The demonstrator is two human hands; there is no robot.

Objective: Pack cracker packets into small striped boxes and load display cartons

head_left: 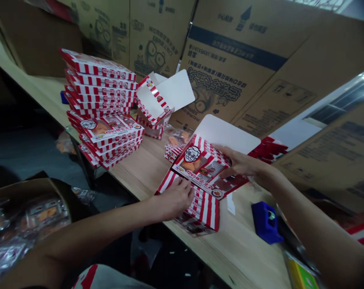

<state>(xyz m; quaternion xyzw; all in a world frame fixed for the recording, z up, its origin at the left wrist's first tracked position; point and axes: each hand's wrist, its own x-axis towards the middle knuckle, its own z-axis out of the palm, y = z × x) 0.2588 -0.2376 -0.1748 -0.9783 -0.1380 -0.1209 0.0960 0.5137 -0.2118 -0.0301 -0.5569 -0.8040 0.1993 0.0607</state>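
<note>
A red-and-white striped carton [204, 170] with a windowed front lies tilted on the wooden table [245, 249], its white flap up behind it. My right hand [240, 163] grips its far right side, fingers curled over the edge. My left hand [177, 197] presses its near left edge, fingers bent on the card. Under it sits another striped carton [206, 210] at the table's front edge.
A tall stack of the same cartons [102, 104] stands at the left. An open carton [158, 106] sits behind, with packed sachets [176, 140] beside it. A blue tape dispenser [266, 222] lies at the right. Big cardboard boxes [245, 60] wall the back.
</note>
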